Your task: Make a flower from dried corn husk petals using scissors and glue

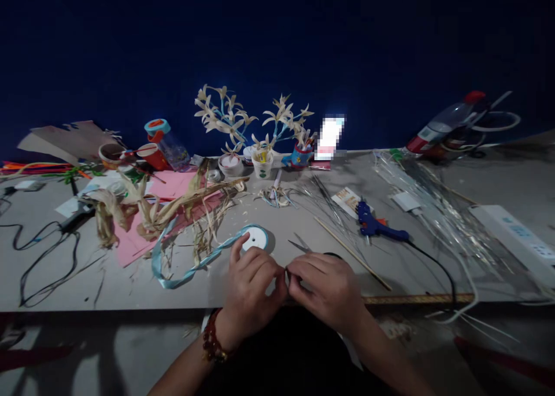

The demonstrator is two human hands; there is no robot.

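Note:
My left hand [255, 283] and my right hand [325, 283] meet fingertip to fingertip at the table's front edge. Both are closed in a pinch, and whatever lies between the fingertips is too small and hidden to make out. Just behind my left hand lies a spool [255, 237], from which a light blue ribbon [191, 271] loops away to the left. Scissors [300, 244] rest beyond my right hand, their blades showing and their handles partly covered by it.
Dried corn husks [160, 211] lie on pink paper [130, 240] to the left. White husk-like flowers [221, 113] stand in cups at the back. Rightward are a wooden stick [351, 251], a blue glue gun [377, 225], thin wires [446, 205] and a power strip [515, 234].

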